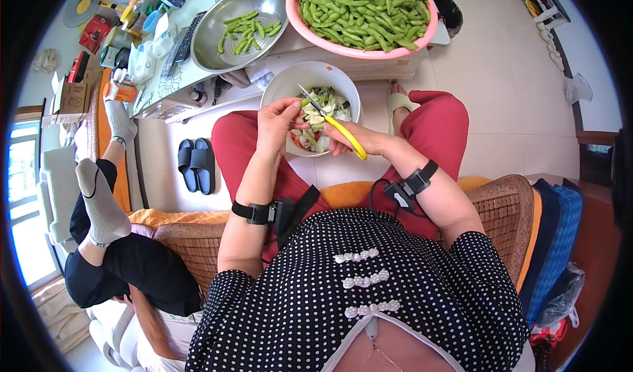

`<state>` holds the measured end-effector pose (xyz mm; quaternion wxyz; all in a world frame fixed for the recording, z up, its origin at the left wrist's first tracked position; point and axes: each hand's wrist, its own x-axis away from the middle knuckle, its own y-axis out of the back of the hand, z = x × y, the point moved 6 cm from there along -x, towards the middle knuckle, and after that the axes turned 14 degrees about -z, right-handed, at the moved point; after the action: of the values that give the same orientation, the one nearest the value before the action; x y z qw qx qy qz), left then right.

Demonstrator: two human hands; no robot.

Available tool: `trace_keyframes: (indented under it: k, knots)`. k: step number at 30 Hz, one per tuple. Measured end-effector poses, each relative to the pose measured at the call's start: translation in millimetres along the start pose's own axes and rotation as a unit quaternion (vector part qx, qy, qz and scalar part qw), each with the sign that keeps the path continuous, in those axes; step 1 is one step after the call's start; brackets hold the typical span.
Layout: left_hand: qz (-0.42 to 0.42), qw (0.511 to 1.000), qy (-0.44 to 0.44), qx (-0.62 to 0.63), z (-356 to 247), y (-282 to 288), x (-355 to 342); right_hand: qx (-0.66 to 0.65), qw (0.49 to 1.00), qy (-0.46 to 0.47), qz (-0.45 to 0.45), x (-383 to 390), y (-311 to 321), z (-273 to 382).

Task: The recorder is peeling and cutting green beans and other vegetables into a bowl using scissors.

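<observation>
Over a white bin (pixel 279 82) between my knees, my left hand (pixel 279 119) pinches a small green bean pod (pixel 305 102). My right hand (pixel 364 139) grips scissors with yellow handles (pixel 345 133), their blades pointing up and left beside the pod. Whether the blades touch it I cannot tell. Inside the bin lie pale and green vegetable scraps (pixel 328 99). On the table ahead, a steel bowl (pixel 210 34) holds several pods (pixel 248 32). To its right, a pink basin (pixel 369 53) is heaped with green bean pods (pixel 361 9).
Dark slippers (pixel 196 166) rest on the floor to the left. Another person's legs (pixel 125 260) stretch out at the left on the seat. Bottles, boxes and a remote control (pixel 188 37) crowd the table's left end. A black bin (pixel 446 13) stands beyond the pink basin.
</observation>
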<state>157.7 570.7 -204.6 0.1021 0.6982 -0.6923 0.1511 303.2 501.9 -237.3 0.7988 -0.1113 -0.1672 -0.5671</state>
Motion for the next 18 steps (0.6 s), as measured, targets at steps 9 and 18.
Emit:
trace_keyframes:
  k: [9,18]
  knots:
    - [0.014,0.999,0.030,-0.038,24.4,5.0,-9.5,0.054,0.993,-0.094,-0.037,4.1,4.5,-4.5]
    - [-0.075,0.997,-0.018,-0.018,-8.2,24.3,-32.5,0.403,0.906,-0.086,-0.092,0.9,25.5,-14.6]
